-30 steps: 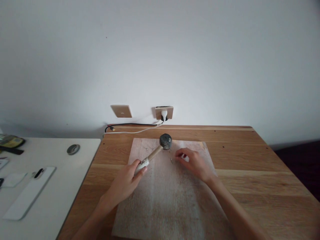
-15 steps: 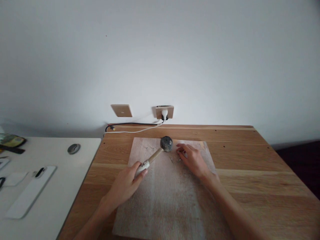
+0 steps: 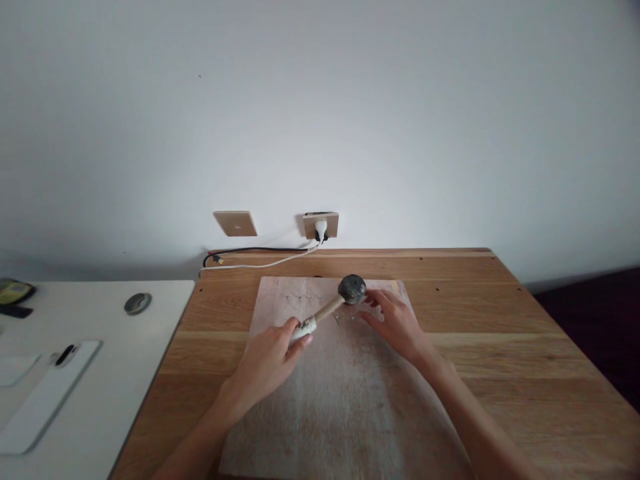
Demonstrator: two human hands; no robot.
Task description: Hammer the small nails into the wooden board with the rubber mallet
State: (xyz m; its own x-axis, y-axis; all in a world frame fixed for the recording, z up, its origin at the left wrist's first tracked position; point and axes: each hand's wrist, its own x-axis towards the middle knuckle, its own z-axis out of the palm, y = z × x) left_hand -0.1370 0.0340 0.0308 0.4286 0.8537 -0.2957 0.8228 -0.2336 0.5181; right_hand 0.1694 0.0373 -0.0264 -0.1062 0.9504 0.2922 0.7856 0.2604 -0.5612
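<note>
My left hand (image 3: 270, 360) is closed round the pale handle end of a small hammer (image 3: 336, 301), whose dark round head hovers over the far part of a worn pale board (image 3: 330, 393). Just right of the hammer head, my right hand (image 3: 395, 321) rests on the board with its fingers pinched together near some small nails (image 3: 340, 320); what the fingers hold is too small to make out. A row of tiny nails stands in the board near its far left edge (image 3: 300, 299).
The board lies on a wooden table (image 3: 525, 360) against a white wall. Wall sockets (image 3: 321, 225) with a white plug and cables sit behind. A white table (image 3: 100, 373) at left carries a phone (image 3: 45, 393), a round grey object (image 3: 137, 303) and other items.
The hammer head has shifted to the right, close to my right hand's fingers. My left hand moved right with it. My right hand stayed over the nails.
</note>
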